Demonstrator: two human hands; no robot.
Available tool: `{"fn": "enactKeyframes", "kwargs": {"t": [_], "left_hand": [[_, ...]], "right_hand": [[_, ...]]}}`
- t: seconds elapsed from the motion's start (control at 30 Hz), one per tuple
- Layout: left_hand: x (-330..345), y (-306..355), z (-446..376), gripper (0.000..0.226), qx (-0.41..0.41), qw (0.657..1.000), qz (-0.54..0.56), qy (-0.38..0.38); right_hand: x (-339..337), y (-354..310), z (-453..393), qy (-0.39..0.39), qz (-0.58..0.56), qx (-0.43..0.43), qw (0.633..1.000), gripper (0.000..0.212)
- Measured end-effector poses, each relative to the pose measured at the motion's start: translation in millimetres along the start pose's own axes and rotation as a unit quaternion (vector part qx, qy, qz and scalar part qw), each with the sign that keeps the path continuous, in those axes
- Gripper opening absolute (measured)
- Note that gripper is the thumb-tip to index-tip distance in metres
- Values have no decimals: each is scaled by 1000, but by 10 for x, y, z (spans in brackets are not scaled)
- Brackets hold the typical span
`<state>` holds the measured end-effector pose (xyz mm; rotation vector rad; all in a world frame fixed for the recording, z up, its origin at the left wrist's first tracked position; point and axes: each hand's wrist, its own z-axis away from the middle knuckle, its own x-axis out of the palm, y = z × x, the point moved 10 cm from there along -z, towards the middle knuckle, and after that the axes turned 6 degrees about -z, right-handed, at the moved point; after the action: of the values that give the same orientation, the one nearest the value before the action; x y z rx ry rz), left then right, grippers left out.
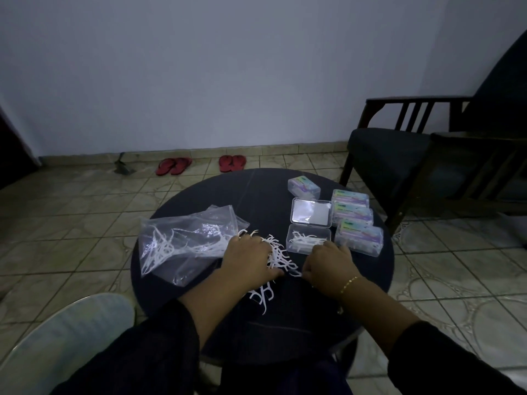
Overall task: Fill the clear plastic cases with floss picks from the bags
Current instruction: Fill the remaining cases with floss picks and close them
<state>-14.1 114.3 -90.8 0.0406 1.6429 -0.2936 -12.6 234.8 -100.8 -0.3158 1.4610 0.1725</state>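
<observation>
On the round dark table [199, 195] lies a clear plastic bag [182, 243] with white floss picks inside. A loose pile of floss picks [281, 256] is spread between my hands. My left hand [248, 258] rests palm down on the pile by the bag's mouth, fingers curled into the picks. My right hand [328, 265] sits at the pile's right edge, fingers curled under; what they hold is hidden. Just beyond it stands an open clear case [309, 238] partly filled with picks, its lid [310, 212] flipped back.
Several closed, labelled cases [358, 223] are stacked to the right of the open one, another [303, 188] behind it. A dark armchair [413, 155] stands at the right. Red sandals [174, 166] lie on the tiled floor by the wall. A pale round object [65, 340] is at lower left.
</observation>
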Motion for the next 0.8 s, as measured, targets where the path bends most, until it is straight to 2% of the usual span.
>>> {"fn": "enactKeyframes", "kwargs": {"t": [0.13, 0.3, 0.4, 0.53, 0.7, 0.8], "left_hand": [[16, 15, -29, 34, -41, 999, 11, -9], [-46, 57, -40, 18, -43, 999, -15, -11], [-116, 51, -29, 16, -34, 999, -35, 6], [-268, -20, -17, 24, -20, 998, -45, 48], [-382, -239, -46, 27, -27, 995, 73, 57], [-390, -380, -101, 25, -45, 982, 175, 44]], "right_hand": [[64, 86, -16, -28, -13, 22, 999, 28], [142, 115, -38, -57, -17, 26, 998, 36], [47, 140, -51, -30, -30, 18, 999, 32], [-318, 220, -159, 47, -31, 14, 998, 28], [-595, 232, -394, 103, 13, 12, 995, 29], [-533, 235, -482, 115, -4, 9, 993, 30]]}}
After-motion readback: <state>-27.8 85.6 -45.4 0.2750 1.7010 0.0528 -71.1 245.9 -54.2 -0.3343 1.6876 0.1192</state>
